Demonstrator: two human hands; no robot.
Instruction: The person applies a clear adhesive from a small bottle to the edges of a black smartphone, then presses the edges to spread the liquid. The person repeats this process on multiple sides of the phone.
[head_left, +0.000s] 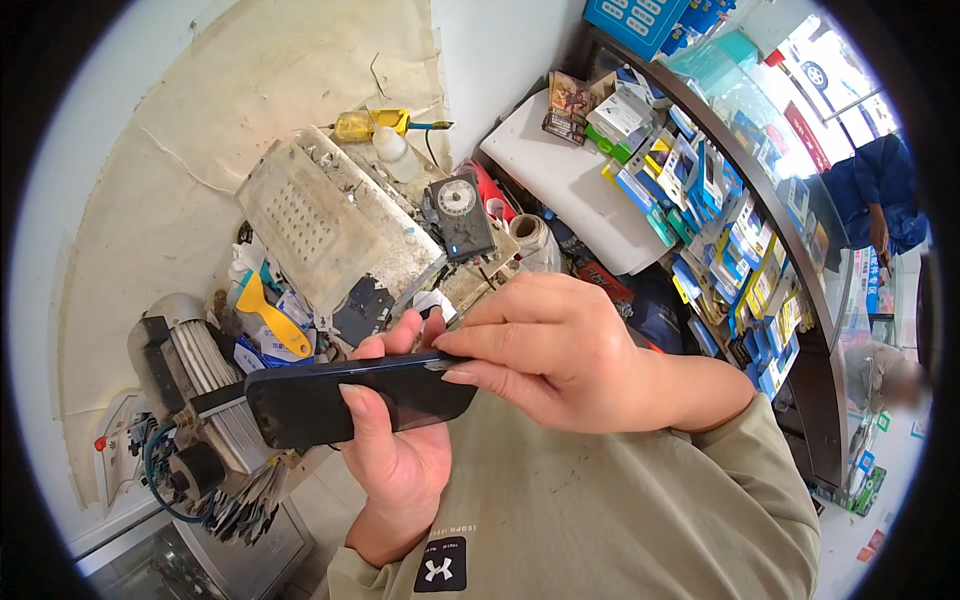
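A black smartphone (310,412) is held up in front of my chest, long side level and its dark glossy face tilted toward me. My left hand (402,465) grips it from below, thumb across the face and fingertips showing behind the upper edge. At the phone's right end, my right hand (575,350) pinches the upper edge between thumb and fingers. Whether a small part sits in that pinch is hidden. Just beyond the phone lie a dark flat pad (365,310) and a bit of white paper.
Behind stands a dusty perforated box (318,215), with a black dial device (462,215), a small bottle (397,155) and a yellow tool (370,125). Left are a yellow scraper (272,318) and a motor machine (205,365). Packaged goods (700,185) fill the right counter; a person (878,195) is beyond.
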